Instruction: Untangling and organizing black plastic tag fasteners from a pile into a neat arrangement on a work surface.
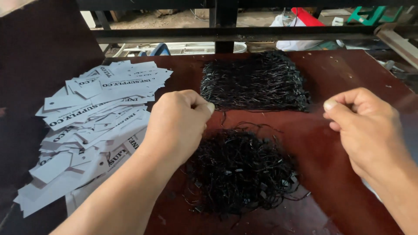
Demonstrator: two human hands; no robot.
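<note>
Left hand point(178, 119): I kept it clenched, pinching what seemed a thin black string; too fine to be sure.
Right hand point(363, 126): clenched likewise.
Loose strings point(241, 172): tangled heap on worktop point(331, 169), below both hands.
Done: neat bundle point(254, 82) behind.
Left: paper tags point(93, 122), no strings visible.

Both hands, left point(178, 122) and right point(365, 126), pinch closed, perhaps on thread, above black strings point(239, 172).

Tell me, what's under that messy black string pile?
The string pile lies on the brown table. Small black tabs show among the strings. Whatever is beneath its middle is covered.
</note>
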